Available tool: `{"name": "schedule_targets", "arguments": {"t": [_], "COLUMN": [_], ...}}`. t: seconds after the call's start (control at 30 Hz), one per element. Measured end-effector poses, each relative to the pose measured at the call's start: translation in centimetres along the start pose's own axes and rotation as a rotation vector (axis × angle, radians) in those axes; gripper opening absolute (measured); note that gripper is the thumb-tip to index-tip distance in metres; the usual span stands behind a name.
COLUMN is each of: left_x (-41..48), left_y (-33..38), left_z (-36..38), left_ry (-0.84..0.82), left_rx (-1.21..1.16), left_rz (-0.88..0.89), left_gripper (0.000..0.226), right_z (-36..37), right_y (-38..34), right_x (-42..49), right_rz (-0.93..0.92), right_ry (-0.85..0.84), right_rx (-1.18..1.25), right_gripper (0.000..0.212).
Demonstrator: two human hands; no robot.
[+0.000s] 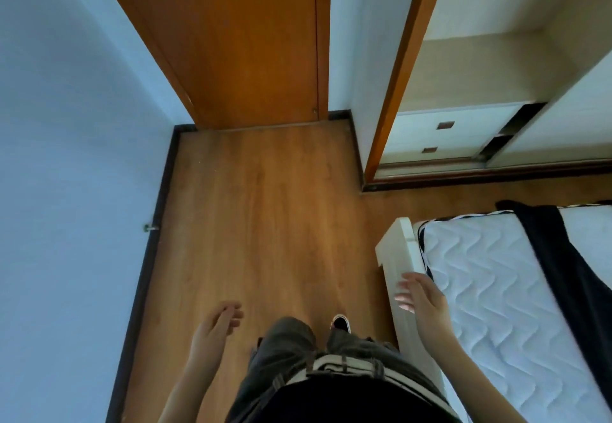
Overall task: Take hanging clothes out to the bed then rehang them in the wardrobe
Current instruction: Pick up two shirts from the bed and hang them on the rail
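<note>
**Head view: person standing between bed and wardrobe**

Both hands are empty. Left hand [217,323] hangs over the floor [265,207], fingers loosely curled. Right hand [422,296] hovers above the bed [496,290] edge, fingers spread and relaxed. A black garment [569,267] lies across the mattress. The wardrobe [463,91] stands open, its drawers [440,134] visible.

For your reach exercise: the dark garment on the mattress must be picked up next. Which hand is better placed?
The right hand. It hangs open over the bed frame, on the same side as the dark garment. The left hand, also empty, is over the floor, across the body.
</note>
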State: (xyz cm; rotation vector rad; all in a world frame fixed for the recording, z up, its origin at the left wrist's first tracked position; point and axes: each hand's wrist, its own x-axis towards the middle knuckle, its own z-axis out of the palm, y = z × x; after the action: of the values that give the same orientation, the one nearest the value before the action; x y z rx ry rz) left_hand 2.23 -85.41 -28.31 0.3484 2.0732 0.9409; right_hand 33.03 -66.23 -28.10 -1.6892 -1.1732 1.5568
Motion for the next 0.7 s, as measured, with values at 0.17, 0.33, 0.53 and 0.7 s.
{"name": "schedule_targets", "arguments": {"t": [0.17,0.33,0.53,0.7], "left_x": [10.0,23.7,36.6,40.5], "left_y": [6.7,15.2,32.2,42.9], "left_z": [-3.0,-1.7,5.5,16.7], "left_ry": [0.065,-0.008,-0.409,-0.757], "left_rx": [0.005,0.059,0.307,0.566], "left_rz": [0.048,0.052,0.216,0.428], "left_gripper": [0.027,0.027,0.019,0.022], "right_z": [5.9,10.6,11.2,8.8], "right_y": [-7.7,-11.7,-16.7,-16.5], "right_x": [10.7,20.3,24.4,25.0], "right_rz": [-0.032,-0.002,0.108,0.202], "right_ry": [-0.028,0.069,0.392,0.693], "right_rx": [-0.006,0.072,0.273,0.381], "right_gripper": [0.021,0.022,0.021,0.020]}}
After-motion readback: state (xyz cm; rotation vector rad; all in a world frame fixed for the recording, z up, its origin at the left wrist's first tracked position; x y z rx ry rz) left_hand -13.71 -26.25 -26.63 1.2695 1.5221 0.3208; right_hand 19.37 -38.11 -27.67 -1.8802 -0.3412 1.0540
